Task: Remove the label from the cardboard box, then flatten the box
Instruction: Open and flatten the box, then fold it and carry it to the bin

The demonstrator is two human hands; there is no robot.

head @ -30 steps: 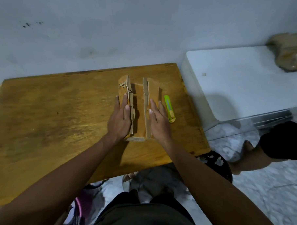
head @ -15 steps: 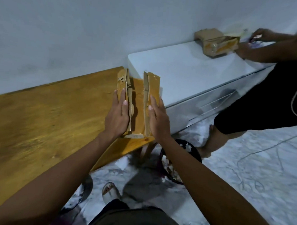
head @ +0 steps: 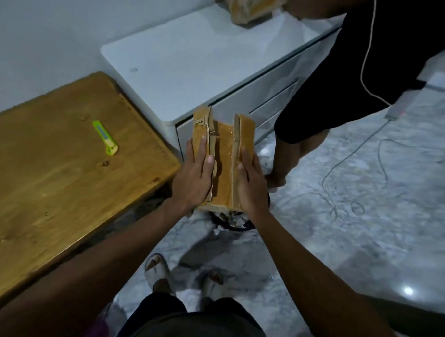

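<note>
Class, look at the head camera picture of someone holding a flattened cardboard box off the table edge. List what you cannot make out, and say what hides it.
- Underside of the cardboard box: faces away; the left hand and right hand cover its sides, so any label cannot be seen.
- Dark bin on the floor: mostly behind the box.
- Second box on the white cabinet: cut off by the top edge, blurred.
- Green knife: too small to show its blade.

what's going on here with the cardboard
A person holds a flattened brown cardboard box between both palms, left hand and right hand pressing its folded sides. It is off the wooden table, in the air above a dark bin on the floor. A green utility knife lies on the table. A second person stands by the white cabinet.
</note>
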